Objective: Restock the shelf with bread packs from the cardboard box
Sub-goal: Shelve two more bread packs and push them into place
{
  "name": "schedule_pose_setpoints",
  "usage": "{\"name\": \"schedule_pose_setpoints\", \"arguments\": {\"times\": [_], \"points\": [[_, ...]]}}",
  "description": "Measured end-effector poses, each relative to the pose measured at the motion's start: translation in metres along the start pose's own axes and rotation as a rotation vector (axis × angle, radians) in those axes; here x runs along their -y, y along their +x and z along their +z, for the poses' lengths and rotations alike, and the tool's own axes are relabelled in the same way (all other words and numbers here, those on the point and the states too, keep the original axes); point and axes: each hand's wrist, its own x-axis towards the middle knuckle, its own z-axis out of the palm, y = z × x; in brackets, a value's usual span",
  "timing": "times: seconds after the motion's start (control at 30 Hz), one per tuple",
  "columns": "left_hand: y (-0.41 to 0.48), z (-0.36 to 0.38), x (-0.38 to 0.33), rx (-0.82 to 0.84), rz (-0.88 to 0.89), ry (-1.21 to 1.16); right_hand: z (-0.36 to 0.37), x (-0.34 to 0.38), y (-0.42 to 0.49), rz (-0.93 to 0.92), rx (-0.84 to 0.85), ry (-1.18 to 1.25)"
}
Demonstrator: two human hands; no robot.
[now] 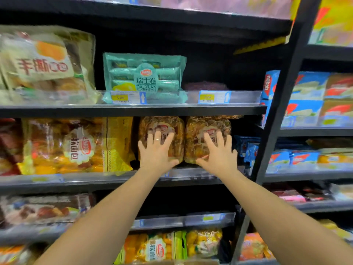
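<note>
Status: stocking under way, placement stage. Two brown bread packs stand upright and side by side on the middle shelf (107, 178), touching at their inner edges. The left hand (155, 156) lies flat on the front of the left bread pack (162, 124). The right hand (219, 158) lies flat on the front of the right bread pack (193, 139). On both hands the fingers (157, 137) are straight and spread apart, with nothing pinched or gripped. The palms meet the lower half of each pack. A ring shows on the left hand.

Judgement: both packs are on the shelf and appear to be at the seating stage, pressed back and squared behind the clear front rail (191, 172). That portion of the work reads as nearly done.

Outstanding: the cardboard box is not in view, so the number of packs left in it cannot be told. Dark space shows to the right of the right bread pack, between it and the blue packets (248, 150), and may take more stock. On the shelf above, a wide gap stands to the right of the teal Swiss roll pack (145, 77). Whether that gap belongs to this product cannot be told. The yellow bread pack (80, 148) to the left looks fully faced.

Overall: task partly complete, extent unknown. Both hands need freeing before another pack can be fetched.
</note>
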Motion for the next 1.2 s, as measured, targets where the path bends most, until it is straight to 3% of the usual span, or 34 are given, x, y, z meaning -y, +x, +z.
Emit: {"name": "schedule_pose_setpoints", "arguments": {"times": [0.3,0.47,0.8,1.2], "points": [[-0.128,-0.037,-0.004,-0.077,0.000,-0.013,-0.042,0.006,-0.120,-0.075,-0.003,-0.005],[-0.209,-0.028,0.007,0.010,0.004,-0.017,-0.034,0.009,-0.191,-0.085,0.122,-0.001],[-0.329,0.057,0.039,0.186,-0.053,-0.084,0.075,-0.003,-0.318,-0.082,0.344,0.109],[-0.380,0.202,0.069,0.556,-0.229,-0.217,0.208,-0.039,-0.367,0.242,0.744,0.226]]}}
